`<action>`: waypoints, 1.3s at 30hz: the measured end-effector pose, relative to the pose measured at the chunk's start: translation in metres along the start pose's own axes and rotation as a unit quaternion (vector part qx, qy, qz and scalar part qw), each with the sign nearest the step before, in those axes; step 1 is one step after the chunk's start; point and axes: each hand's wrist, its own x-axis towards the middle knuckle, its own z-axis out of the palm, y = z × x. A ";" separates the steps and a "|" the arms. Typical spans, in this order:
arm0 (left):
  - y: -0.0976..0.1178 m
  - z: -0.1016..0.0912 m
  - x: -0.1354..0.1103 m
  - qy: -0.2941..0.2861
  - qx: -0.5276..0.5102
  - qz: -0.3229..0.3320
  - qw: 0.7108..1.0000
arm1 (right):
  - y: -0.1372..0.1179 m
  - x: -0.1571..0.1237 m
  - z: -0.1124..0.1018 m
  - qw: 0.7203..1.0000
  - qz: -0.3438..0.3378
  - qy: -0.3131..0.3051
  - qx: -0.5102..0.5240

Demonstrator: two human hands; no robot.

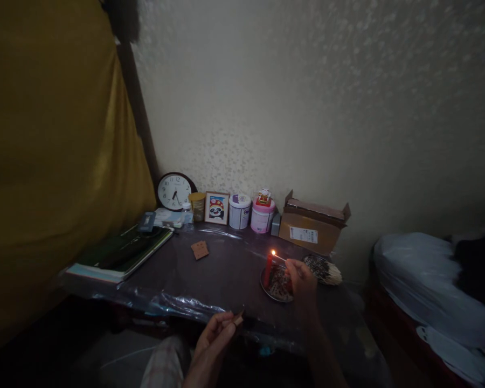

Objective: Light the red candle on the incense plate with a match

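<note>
My right hand (301, 277) is closed in a pinch on a thin lit matchstick (278, 257), whose small flame sits at the top of a red candle (268, 269). The candle stands upright in a round metal dish (275, 290) full of speckled bits. My left hand (214, 337) is lower, near the table's front edge, with its fingers closed on a small brown matchbox (238, 319). A bundle of matchsticks or thin sticks (322, 269) lies just right of the dish.
A dark table (226, 269) covered in clear plastic carries a clock (174, 191), a framed panda picture (217, 208), tins (240, 210), an open cardboard box (313, 223), stacked books (121, 253) and a small brown card (199, 249). A yellow curtain (52, 161) hangs left; a white plastic bag (420, 275) lies right.
</note>
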 end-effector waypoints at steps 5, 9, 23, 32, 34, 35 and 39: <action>0.001 0.000 -0.002 -0.001 -0.003 0.003 1.000 | 0.006 0.001 0.001 1.000 -0.016 -0.001 -0.021; 0.002 0.002 -0.003 -0.006 -0.009 0.004 1.000 | 0.012 0.004 0.003 0.999 -0.029 -0.007 -0.030; 0.002 0.004 -0.004 0.004 -0.006 0.000 1.000 | 0.018 0.006 0.008 0.998 -0.039 -0.008 -0.042; -0.003 -0.001 0.000 -0.002 -0.007 0.003 1.000 | 0.021 0.008 0.010 0.998 -0.046 -0.015 -0.050; -0.003 0.000 -0.001 0.004 -0.004 -0.001 1.000 | 0.021 0.008 0.010 0.997 -0.049 -0.017 -0.051; -0.002 0.000 -0.001 0.006 -0.004 -0.005 1.000 | 0.021 0.009 0.010 0.997 -0.050 -0.018 -0.051; -0.003 0.001 0.000 0.007 -0.014 -0.005 1.000 | 0.020 0.009 0.010 0.997 -0.052 -0.019 -0.053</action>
